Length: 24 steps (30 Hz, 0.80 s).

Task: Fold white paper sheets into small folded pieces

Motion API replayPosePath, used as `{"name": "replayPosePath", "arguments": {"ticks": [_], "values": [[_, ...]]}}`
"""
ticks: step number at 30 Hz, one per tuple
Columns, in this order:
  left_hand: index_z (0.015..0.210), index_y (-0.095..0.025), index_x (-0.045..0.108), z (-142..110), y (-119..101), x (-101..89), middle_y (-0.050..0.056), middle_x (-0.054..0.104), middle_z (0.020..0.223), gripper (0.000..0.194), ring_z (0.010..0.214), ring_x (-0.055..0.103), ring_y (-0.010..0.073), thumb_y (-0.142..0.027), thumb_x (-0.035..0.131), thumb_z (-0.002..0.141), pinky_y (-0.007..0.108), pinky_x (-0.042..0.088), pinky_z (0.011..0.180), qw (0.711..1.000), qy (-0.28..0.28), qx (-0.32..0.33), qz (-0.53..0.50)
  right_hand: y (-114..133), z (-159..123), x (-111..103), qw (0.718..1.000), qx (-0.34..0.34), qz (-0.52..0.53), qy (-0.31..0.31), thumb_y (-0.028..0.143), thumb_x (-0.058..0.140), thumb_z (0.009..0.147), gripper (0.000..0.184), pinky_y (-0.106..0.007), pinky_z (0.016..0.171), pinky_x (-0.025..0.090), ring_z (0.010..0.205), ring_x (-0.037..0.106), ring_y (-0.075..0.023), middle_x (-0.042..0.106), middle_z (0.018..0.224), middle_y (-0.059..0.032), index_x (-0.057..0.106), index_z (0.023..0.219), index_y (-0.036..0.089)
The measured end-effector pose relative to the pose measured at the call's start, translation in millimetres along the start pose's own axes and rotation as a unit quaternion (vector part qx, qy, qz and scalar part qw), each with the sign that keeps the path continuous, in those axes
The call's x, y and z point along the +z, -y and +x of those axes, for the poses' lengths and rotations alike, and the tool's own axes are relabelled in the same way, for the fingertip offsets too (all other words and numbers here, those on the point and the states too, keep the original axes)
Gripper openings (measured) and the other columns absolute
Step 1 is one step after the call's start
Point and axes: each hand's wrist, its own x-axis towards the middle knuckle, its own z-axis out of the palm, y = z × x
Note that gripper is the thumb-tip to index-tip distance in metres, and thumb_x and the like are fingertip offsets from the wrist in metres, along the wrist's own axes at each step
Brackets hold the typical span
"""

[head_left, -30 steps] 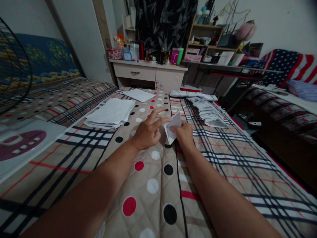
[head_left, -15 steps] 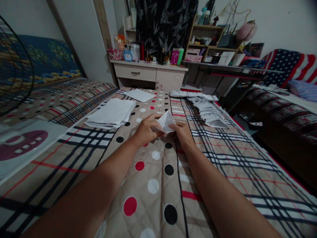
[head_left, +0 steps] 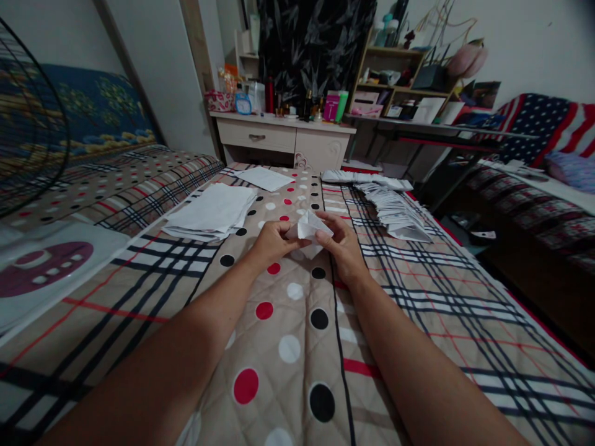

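Observation:
Between my two hands, just above the bedspread, is a small folded piece of white paper (head_left: 310, 228) with raised, pointed flaps. My left hand (head_left: 274, 243) pinches its left side between thumb and fingers. On the right side, my right hand (head_left: 341, 244) grips it, thumb across the front and fingers behind. A stack of white paper sheets (head_left: 211, 210) lies beyond my left hand, with a separate white sheet (head_left: 264, 178) farther back. Off to the right rests a row of folded white paper pieces (head_left: 390, 210), and behind it another such row (head_left: 365, 179).
The quilted bedspread (head_left: 288, 384) has dots and plaid stripes. A white plastic bag (head_left: 106, 238) lies at the left, near a wire fan guard (head_left: 65, 142). Beyond the bed stand a white cabinet (head_left: 274, 133) and a desk with shelves (head_left: 395, 87).
The folded paper has been turned and its flaps spread differently. My right hand's fingers have shifted up behind it, and the thumb now presses its front.

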Motion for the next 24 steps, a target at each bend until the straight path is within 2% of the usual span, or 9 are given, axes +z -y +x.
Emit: {"name": "replayPosePath", "arguments": {"ticks": [4, 7, 10, 13, 18, 21, 24], "values": [[0.071, -0.011, 0.066, -0.8, -1.5, 0.4, -0.002, 0.059, 0.062, 0.040, 0.054, 0.049, 0.0087, -0.046, 0.083, 0.059, 0.020, 0.039, 0.049, 1.000, 0.013, -0.016, -0.008, -5.9, 1.4, 0.9, 0.999, 0.009, -0.035, -0.034, 0.039, 0.079, 0.069, 0.046, -0.034, 0.079, 0.051, 0.093, 0.064, -0.0221, 0.070, 0.107, -0.0058, 0.066, 0.109, 0.023], [0.076, -0.012, 0.067, 0.4, 1.1, 1.1, 0.000, 0.062, 0.067, 0.043, 0.058, 0.053, 0.0109, -0.050, 0.081, 0.062, 0.021, 0.043, 0.051, 1.000, 0.017, -0.017, -0.010, -7.2, 0.2, 1.3, 0.997, 0.037, -0.054, -0.035, 0.040, 0.076, 0.071, 0.033, -0.030, 0.069, 0.049, 0.078, 0.062, -0.0188, 0.070, 0.090, -0.0045, 0.069, 0.094, 0.018], [0.074, -0.012, 0.066, 1.9, 3.7, 1.5, 0.000, 0.059, 0.064, 0.045, 0.056, 0.052, 0.0114, -0.058, 0.070, 0.072, 0.022, 0.043, 0.051, 1.000, -0.007, -0.023, -0.003, -5.6, -1.9, 2.0, 0.993, 0.066, -0.082, -0.049, 0.043, 0.075, 0.071, 0.027, -0.026, 0.056, 0.040, 0.059, 0.052, -0.0133, 0.062, 0.067, 0.0001, 0.067, 0.074, 0.017], [0.074, -0.013, 0.066, 2.1, 5.2, 1.2, 0.000, 0.058, 0.063, 0.047, 0.056, 0.051, 0.0123, -0.059, 0.061, 0.077, 0.024, 0.042, 0.050, 0.999, -0.004, -0.031, 0.009, -3.8, -2.8, 3.2, 0.994, 0.060, -0.071, -0.054, 0.047, 0.071, 0.074, 0.033, -0.025, 0.052, 0.033, 0.054, 0.043, -0.0107, 0.053, 0.057, 0.0025, 0.062, 0.062, 0.017], [0.068, -0.014, 0.063, 0.7, 4.8, 2.0, 0.000, 0.057, 0.060, 0.040, 0.057, 0.052, 0.0127, -0.052, 0.057, 0.081, 0.024, 0.040, 0.052, 0.997, 0.035, -0.006, 0.062, -3.4, -1.6, 4.8, 0.995, 0.055, -0.042, -0.070, 0.043, 0.073, 0.069, 0.026, -0.024, 0.055, 0.034, 0.058, 0.046, -0.0113, 0.059, 0.062, 0.0014, 0.069, 0.069, 0.017], [0.081, -0.014, 0.065, -0.8, 2.9, 4.8, 0.002, 0.064, 0.073, 0.030, 0.065, 0.057, 0.0141, -0.043, 0.070, 0.073, 0.025, 0.045, 0.059, 0.993, 0.021, 0.040, 0.109, -5.0, -1.1, 4.7, 0.992, 0.067, -0.059, -0.084, 0.042, 0.072, 0.069, 0.026, -0.025, 0.053, 0.032, 0.056, 0.043, -0.0110, 0.057, 0.059, 0.0014, 0.068, 0.065, 0.016], [0.099, -0.016, 0.063, -3.5, -0.2, 9.1, 0.005, 0.066, 0.095, 0.040, 0.080, 0.062, 0.0173, -0.027, 0.079, 0.064, 0.029, 0.051, 0.070, 0.980, -0.023, 0.089, 0.179, -6.4, -1.4, 4.5, 0.991, 0.069, -0.072, -0.093, 0.042, 0.070, 0.069, 0.028, -0.025, 0.052, 0.029, 0.054, 0.040, -0.0105, 0.053, 0.056, 0.0024, 0.064, 0.060, 0.016]]}}
